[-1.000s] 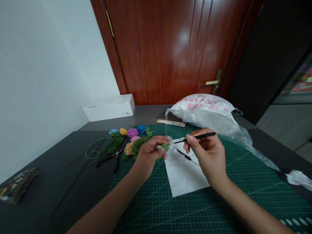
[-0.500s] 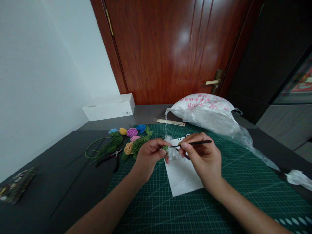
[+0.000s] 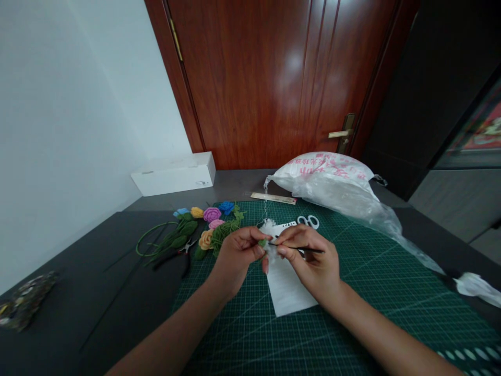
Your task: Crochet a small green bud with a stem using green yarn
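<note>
Between the fingertips of my left hand (image 3: 241, 255) is a small green crocheted piece (image 3: 262, 243), partly covered by the fingers. My right hand (image 3: 312, 259) pinches a slim black stick-like tool (image 3: 309, 250), whose tip reaches the green piece; its exact kind is unclear. White fluffy stuffing (image 3: 268, 226) lies behind and under the fingertips. Below the hands is a sheet of white paper (image 3: 289, 292), resting on a green cutting mat (image 3: 376, 277). White-handled scissors (image 3: 308, 222) lie just beyond my right hand.
Several crocheted flowers (image 3: 212, 214), green yarn (image 3: 224, 233) and pliers (image 3: 183, 252) lie to the left. At the back are a white box (image 3: 174, 175), a ruler (image 3: 273, 198) and a large plastic bag (image 3: 332, 177). A filled clear packet (image 3: 27, 302) sits far left.
My right hand has moved left and slightly down, bringing the black tool lower and closer to the green piece. The scissors' handles are now uncovered. My left hand stays nearly in place.
</note>
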Action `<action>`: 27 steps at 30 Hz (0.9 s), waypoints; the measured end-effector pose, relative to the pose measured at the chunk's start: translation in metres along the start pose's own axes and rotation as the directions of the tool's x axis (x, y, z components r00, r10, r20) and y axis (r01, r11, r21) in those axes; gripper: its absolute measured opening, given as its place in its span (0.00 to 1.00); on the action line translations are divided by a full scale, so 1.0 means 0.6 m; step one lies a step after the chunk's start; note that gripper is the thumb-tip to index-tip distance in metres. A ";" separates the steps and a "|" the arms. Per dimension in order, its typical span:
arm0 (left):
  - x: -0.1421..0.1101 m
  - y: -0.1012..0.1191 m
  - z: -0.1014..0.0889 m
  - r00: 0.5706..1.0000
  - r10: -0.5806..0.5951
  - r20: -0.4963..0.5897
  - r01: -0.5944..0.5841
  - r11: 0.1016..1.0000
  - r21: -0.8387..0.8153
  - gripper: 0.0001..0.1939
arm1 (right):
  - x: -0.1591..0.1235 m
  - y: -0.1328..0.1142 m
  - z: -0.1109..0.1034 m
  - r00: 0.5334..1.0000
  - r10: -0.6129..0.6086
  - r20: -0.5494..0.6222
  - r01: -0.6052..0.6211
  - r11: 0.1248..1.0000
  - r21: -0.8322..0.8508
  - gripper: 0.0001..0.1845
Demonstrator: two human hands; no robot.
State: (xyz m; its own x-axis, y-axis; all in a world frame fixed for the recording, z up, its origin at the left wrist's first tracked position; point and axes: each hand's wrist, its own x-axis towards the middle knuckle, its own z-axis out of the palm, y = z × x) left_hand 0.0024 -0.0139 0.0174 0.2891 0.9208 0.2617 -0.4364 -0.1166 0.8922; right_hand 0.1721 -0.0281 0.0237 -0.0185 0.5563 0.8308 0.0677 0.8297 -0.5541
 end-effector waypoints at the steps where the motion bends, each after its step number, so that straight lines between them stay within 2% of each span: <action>1: 0.000 0.000 0.000 1.000 -0.003 -0.002 0.003 1.000 0.006 0.09 | 0.000 0.004 0.000 1.000 0.000 0.004 0.000 1.000 0.008 0.08; 8: 0.000 0.002 0.001 1.000 0.006 -0.017 -0.005 0.998 0.059 0.11 | 0.006 0.014 -0.003 0.999 -0.020 0.037 0.019 0.999 0.027 0.05; 12: 0.003 -0.002 0.002 0.999 0.023 -0.037 -0.021 0.997 0.075 0.12 | 0.011 0.010 -0.013 0.999 0.017 0.036 -0.017 1.000 0.013 0.06; 16: 0.008 0.001 -0.002 0.997 0.045 -0.064 -0.039 0.994 0.098 0.10 | 0.017 -0.002 -0.027 0.999 0.030 -0.017 -0.031 0.999 -0.036 0.06; 18: 0.009 0.005 -0.004 0.995 0.057 -0.076 -0.048 0.993 0.107 0.09 | 0.020 -0.007 -0.030 0.996 0.063 -0.068 -0.064 0.998 -0.006 0.05; 22: 0.009 0.008 -0.006 0.996 0.057 -0.069 -0.049 0.993 0.111 0.09 | 0.016 -0.012 -0.025 0.987 0.139 -0.082 -0.130 0.986 0.106 0.05; 27: 0.009 0.004 -0.003 0.998 0.047 -0.049 -0.041 0.994 0.106 0.08 | 0.005 -0.011 -0.014 0.991 0.118 -0.062 -0.113 0.991 0.070 0.05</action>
State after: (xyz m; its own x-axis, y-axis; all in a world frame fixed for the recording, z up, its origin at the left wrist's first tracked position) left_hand 0.0012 -0.0088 0.0203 0.2265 0.9314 0.2849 -0.3555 -0.1933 0.9145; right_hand 0.1799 -0.0320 0.0302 0.0513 0.6462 0.7615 -0.0005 0.7625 -0.6470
